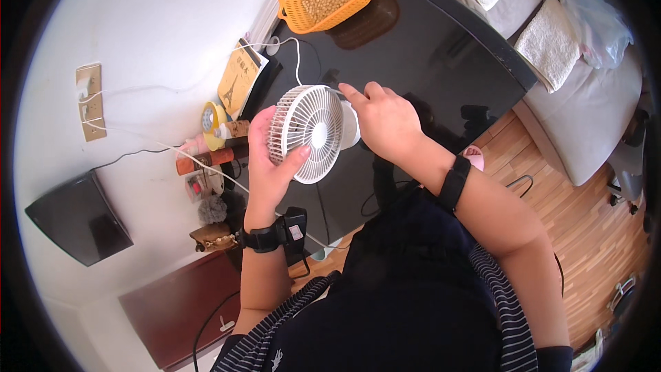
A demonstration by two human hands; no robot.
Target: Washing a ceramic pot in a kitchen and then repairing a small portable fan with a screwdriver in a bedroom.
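A small white desk fan (319,136) with a round slatted cage is held up over the black tabletop. My left hand (265,155) is closed around the cage's left side, its thumb lying across the front grille. My right hand (385,120) is at the fan's upper right, beside the white base, with its fingers curled. A thin white cable (298,60) runs down behind the fan's top and toward my right fingertips, which appear to pinch it. The exact contact there is partly hidden by the hand.
An orange plastic basket (292,5) of beans or nuts stands at the table's far end. Along the wall are a tan notebook (239,85), a yellow tape roll (212,120) and a wall socket (90,103) with white cables. A sofa (575,114) with towels stands to the right.
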